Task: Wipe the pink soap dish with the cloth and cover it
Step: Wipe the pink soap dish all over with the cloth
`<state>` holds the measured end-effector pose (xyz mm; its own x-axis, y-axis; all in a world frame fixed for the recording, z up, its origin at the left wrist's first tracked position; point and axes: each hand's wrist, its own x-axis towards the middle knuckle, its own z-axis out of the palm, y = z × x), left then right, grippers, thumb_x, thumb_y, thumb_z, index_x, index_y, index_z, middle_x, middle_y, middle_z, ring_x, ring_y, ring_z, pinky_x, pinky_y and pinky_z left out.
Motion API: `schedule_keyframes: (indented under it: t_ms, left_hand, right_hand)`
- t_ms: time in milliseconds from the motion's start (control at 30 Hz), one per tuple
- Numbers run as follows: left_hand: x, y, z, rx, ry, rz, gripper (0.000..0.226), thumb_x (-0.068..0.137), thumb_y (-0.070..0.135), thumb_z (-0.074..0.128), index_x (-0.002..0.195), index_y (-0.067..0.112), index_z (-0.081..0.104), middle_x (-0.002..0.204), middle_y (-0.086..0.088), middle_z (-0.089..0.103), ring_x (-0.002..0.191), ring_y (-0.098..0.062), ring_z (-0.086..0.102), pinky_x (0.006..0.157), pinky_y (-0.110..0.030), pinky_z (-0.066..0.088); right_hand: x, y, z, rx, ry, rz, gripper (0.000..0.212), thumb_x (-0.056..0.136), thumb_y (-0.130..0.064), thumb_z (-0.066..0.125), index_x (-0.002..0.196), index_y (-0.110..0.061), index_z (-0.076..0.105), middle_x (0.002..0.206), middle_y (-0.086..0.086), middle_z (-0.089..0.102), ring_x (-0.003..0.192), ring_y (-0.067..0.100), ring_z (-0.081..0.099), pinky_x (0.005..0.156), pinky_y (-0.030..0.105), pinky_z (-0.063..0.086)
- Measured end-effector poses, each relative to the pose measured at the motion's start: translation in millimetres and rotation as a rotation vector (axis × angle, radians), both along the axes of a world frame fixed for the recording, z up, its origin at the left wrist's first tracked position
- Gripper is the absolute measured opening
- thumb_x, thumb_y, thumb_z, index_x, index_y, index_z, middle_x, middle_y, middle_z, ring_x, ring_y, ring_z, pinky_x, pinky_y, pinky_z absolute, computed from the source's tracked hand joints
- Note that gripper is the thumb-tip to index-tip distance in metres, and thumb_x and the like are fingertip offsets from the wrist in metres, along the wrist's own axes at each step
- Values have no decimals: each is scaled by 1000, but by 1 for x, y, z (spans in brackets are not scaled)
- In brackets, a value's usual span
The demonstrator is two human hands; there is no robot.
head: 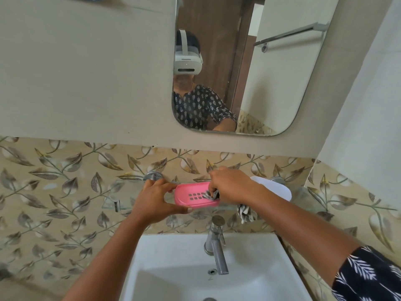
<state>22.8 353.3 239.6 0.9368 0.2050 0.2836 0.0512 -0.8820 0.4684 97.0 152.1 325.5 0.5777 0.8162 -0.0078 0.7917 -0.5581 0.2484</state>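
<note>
Dish (191, 196), pink and oval with a block of small drain slots in its floor, sits on the glass shelf (121, 198) above the sink (173, 263), open side up. Its left end is clamped by the left hand (155, 199): thumb under the near rim, fingers curled over the far rim, steadying it against the shelf. The right hand (231, 184) is bunched together on the cloth (211, 194), a grey-and-white striped rag, and presses a wad of it into the right end of the dish, just beside the slots. The loose tail of the cloth hangs below the right wrist, past the front edge of the shelf and near the top of the tap (216, 246). Behind the right wrist lies the white lid (275, 187), partly hidden by the arm, resting on the shelf just right of the dish; I cannot tell whether the two touch. A chrome bracket (153, 175) fixes the shelf to the leaf-patterned tiles (65, 187). The tap stands at the back of the sink, spout pointing toward the basin. Higher on the wall a mirror (271, 83) reflects the person wearing a headset, plus a towel rail (288, 35).
</note>
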Motion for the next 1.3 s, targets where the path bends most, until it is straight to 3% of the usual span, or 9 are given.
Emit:
schedule_keyframes:
  t_ms: [133, 267, 467, 633, 800, 1000, 1167, 1300]
  left_hand:
    - [-1, -2, 2, -6, 12, 4, 118, 31, 97, 41, 133, 37, 48, 109, 16, 46, 107, -10, 32, 76, -27, 34]
    - [-1, -5, 1, -15, -2, 18, 95, 50, 80, 66, 133, 35, 49, 113, 14, 50, 109, -11, 33, 76, -28, 34]
    - [-2, -5, 0, 3, -18, 27, 86, 53, 78, 66, 128, 39, 52, 108, 14, 49, 105, -11, 34, 74, -27, 32]
    - [-1, -3, -1, 47, 5, 35, 100, 40, 91, 50, 128, 44, 50, 108, 13, 49, 101, -11, 33, 73, -27, 32]
    - [-1, -3, 0, 67, 2, 32, 105, 37, 91, 41, 129, 43, 49, 105, 14, 48, 98, -10, 32, 72, -26, 31]
    - [1, -2, -2, 83, 8, 31, 109, 36, 95, 41, 131, 40, 49, 108, 15, 47, 99, -10, 32, 75, -27, 33]
    - [0, -1, -4, 92, 11, 18, 99, 47, 90, 46, 134, 42, 45, 108, 14, 45, 99, -10, 30, 79, -27, 33]
    - [1, 0, -4, 100, 31, 20, 102, 45, 91, 40, 135, 44, 42, 113, 13, 45, 99, -11, 27, 81, -27, 33]
  right_hand:
    - [-1, 2, -7, 93, 87, -56, 28, 84, -7, 61, 108, -17, 71, 108, 2, 55, 104, 22, 45, 69, 31, 35]
    - [-8, 7, -9, 187, 277, -97, 37, 83, 2, 54, 108, -18, 72, 110, -2, 55, 105, 21, 47, 85, 37, 46]
    - [-28, 30, -12, 244, 380, -56, 38, 85, -2, 55, 114, -20, 70, 112, -1, 53, 104, 21, 50, 90, 39, 47]
    - [-31, 39, -17, 221, 313, -30, 35, 85, -5, 60, 115, -20, 69, 117, 0, 50, 108, 22, 44, 88, 39, 45]
    - [-36, 52, -23, 199, 114, 5, 22, 84, -15, 67, 106, -17, 71, 103, 3, 49, 104, 24, 44, 78, 35, 45]
    - [-44, 63, -25, 94, -58, -136, 38, 84, -21, 68, 120, -10, 62, 117, 11, 49, 114, 30, 43, 85, 41, 47]
    - [-39, 65, -25, 62, -32, -265, 50, 83, -22, 69, 128, -6, 53, 126, 14, 47, 118, 33, 42, 88, 42, 46]
    - [-36, 67, -22, 64, 14, -246, 43, 87, -17, 64, 127, -5, 54, 127, 16, 47, 117, 33, 44, 92, 39, 44]
